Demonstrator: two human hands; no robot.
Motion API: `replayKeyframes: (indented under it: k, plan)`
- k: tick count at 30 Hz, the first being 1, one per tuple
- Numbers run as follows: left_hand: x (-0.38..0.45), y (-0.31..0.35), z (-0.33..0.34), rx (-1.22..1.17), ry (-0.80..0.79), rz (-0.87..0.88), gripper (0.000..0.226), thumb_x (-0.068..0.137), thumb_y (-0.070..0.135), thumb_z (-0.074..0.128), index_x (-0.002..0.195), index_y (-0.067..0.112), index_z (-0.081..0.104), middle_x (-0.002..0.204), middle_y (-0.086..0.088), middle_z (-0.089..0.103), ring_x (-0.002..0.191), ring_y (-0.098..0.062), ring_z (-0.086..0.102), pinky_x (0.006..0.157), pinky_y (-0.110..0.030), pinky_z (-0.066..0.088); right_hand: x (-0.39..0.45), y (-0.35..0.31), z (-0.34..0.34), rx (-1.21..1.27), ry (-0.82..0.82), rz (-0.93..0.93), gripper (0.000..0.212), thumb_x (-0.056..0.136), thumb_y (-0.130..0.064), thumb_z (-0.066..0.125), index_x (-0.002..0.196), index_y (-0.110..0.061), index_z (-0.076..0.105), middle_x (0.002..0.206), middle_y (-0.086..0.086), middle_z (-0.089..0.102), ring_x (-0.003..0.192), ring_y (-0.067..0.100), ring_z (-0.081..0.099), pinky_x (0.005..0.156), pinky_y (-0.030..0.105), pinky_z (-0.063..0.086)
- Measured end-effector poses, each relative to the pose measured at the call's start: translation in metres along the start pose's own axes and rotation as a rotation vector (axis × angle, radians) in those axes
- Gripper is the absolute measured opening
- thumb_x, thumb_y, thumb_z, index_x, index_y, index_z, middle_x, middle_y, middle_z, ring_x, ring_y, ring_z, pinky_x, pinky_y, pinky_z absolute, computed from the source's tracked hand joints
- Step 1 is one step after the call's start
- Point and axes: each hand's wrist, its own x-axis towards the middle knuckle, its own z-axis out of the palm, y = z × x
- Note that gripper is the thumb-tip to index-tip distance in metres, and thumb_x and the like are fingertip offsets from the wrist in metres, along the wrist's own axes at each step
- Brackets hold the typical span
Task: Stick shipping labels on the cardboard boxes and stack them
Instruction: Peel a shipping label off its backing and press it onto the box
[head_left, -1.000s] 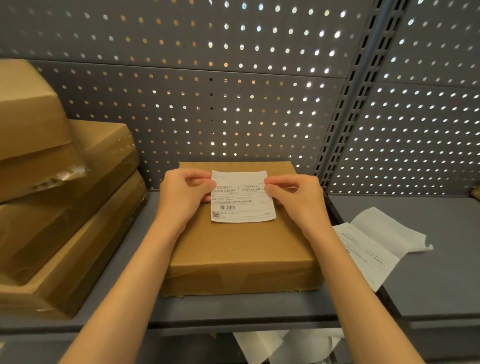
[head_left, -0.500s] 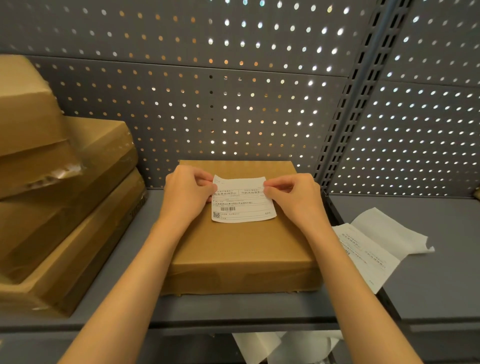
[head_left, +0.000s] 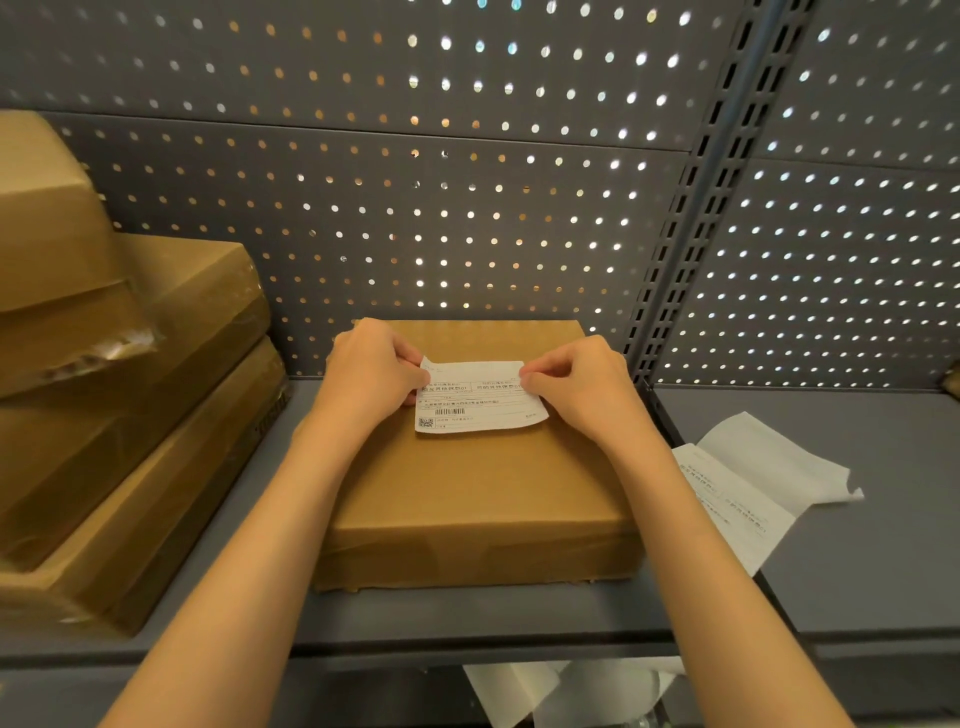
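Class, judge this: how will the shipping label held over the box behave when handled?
The shipping label is probably floppy: its near corner curls between the left hand and right hand. Likely very light, being thin. Its underside may grab the cardboard box on contact.

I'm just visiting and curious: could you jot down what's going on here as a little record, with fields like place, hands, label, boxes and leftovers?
Place: grey metal shelf with a perforated back panel
Left hand: pinches the label's upper left corner
Right hand: pinches the label's upper right corner
Shipping label: white, printed with barcode and QR code, its lower edge on the box top
Box being labelled: flat cardboard, lying in the middle of the shelf
Other boxes: stacked on the left
Leftovers: white backing paper lying on the shelf to the right
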Motion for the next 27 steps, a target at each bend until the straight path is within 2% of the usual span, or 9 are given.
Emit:
replayKeyframes:
  k: [2, 6, 8, 12, 16, 19, 21, 25, 27]
  plan:
    - [0.002, 0.000, 0.000, 0.016, -0.013, -0.007, 0.006, 0.082, 0.007, 0.068, 0.086, 0.010, 0.071, 0.081, -0.009, 0.072, 0.072, -0.016, 0.069, 0.086, -0.036, 0.054, 0.001, -0.001, -0.001, -0.022, -0.016, 0.004, 0.020, 0.085, -0.005, 0.058, 0.090, 0.011, 0.067, 0.099, 0.028, 0.066, 0.101, 0.039, 0.056, 0.105, 0.034, 0.037]
    - [0.003, 0.003, -0.001, 0.057, -0.023, -0.002, 0.007, 0.082, 0.009, 0.068, 0.088, 0.006, 0.071, 0.081, -0.008, 0.072, 0.069, -0.015, 0.068, 0.088, -0.035, 0.053, 0.002, -0.003, -0.002, -0.039, -0.041, 0.016, 0.019, 0.087, -0.005, 0.057, 0.088, 0.005, 0.073, 0.093, 0.019, 0.071, 0.085, 0.025, 0.062, 0.106, 0.038, 0.037]
    - [0.002, 0.004, -0.001, 0.085, -0.026, 0.007, 0.008, 0.083, 0.010, 0.067, 0.089, 0.006, 0.070, 0.083, -0.008, 0.072, 0.068, -0.016, 0.069, 0.083, -0.032, 0.054, 0.002, -0.003, -0.003, -0.050, -0.057, 0.019, 0.020, 0.088, -0.005, 0.056, 0.091, 0.008, 0.070, 0.098, 0.022, 0.070, 0.092, 0.029, 0.062, 0.097, 0.031, 0.041]
    - [0.003, 0.006, 0.000, 0.133, -0.023, 0.026, 0.008, 0.083, 0.010, 0.067, 0.087, 0.003, 0.071, 0.083, -0.010, 0.071, 0.078, -0.022, 0.068, 0.083, -0.038, 0.055, 0.004, -0.004, -0.003, -0.050, -0.092, 0.020, 0.020, 0.088, -0.005, 0.055, 0.094, 0.010, 0.068, 0.098, 0.027, 0.067, 0.066, 0.021, 0.048, 0.081, 0.027, 0.044]
    - [0.003, 0.005, 0.002, 0.152, 0.009, 0.028, 0.010, 0.082, 0.008, 0.068, 0.087, -0.001, 0.070, 0.086, -0.013, 0.070, 0.086, -0.029, 0.064, 0.083, -0.042, 0.054, 0.004, -0.005, -0.004, -0.065, -0.102, 0.016, 0.022, 0.087, -0.005, 0.055, 0.095, 0.012, 0.066, 0.101, 0.026, 0.066, 0.066, 0.015, 0.043, 0.060, 0.028, 0.045]
    - [0.003, 0.004, 0.004, 0.176, 0.022, 0.041, 0.007, 0.082, 0.009, 0.068, 0.085, 0.002, 0.069, 0.087, -0.012, 0.070, 0.084, -0.028, 0.065, 0.076, -0.037, 0.054, 0.005, -0.006, -0.004, -0.083, -0.093, 0.013, 0.024, 0.086, -0.004, 0.055, 0.098, 0.015, 0.063, 0.107, 0.028, 0.063, 0.067, 0.014, 0.040, 0.069, 0.042, 0.052]
    - [0.004, 0.003, 0.006, 0.211, 0.037, 0.034, 0.007, 0.083, 0.012, 0.068, 0.087, 0.008, 0.064, 0.090, -0.010, 0.068, 0.087, -0.027, 0.064, 0.065, -0.031, 0.049, 0.005, -0.006, -0.004, -0.094, -0.098, 0.009, 0.025, 0.086, -0.004, 0.055, 0.099, 0.016, 0.061, 0.109, 0.029, 0.062, 0.067, 0.015, 0.040, 0.064, 0.038, 0.050]
    - [0.011, -0.002, 0.007, 0.259, 0.081, -0.022, 0.058, 0.076, 0.023, 0.076, 0.121, 0.004, 0.047, 0.111, -0.013, 0.062, 0.105, -0.032, 0.058, 0.089, -0.041, 0.047, 0.004, -0.007, -0.003, -0.108, -0.095, 0.014, 0.026, 0.087, -0.004, 0.055, 0.102, 0.016, 0.060, 0.112, 0.030, 0.060, 0.066, 0.021, 0.045, 0.082, 0.049, 0.050]
    - [0.013, -0.004, 0.008, 0.254, 0.077, -0.022, 0.058, 0.074, 0.024, 0.078, 0.119, 0.005, 0.047, 0.110, -0.013, 0.063, 0.104, -0.031, 0.058, 0.088, -0.040, 0.047, 0.003, -0.008, -0.003, -0.116, -0.085, 0.014, 0.026, 0.087, -0.004, 0.054, 0.103, 0.015, 0.060, 0.114, 0.029, 0.059, 0.084, 0.038, 0.061, 0.086, 0.052, 0.047]
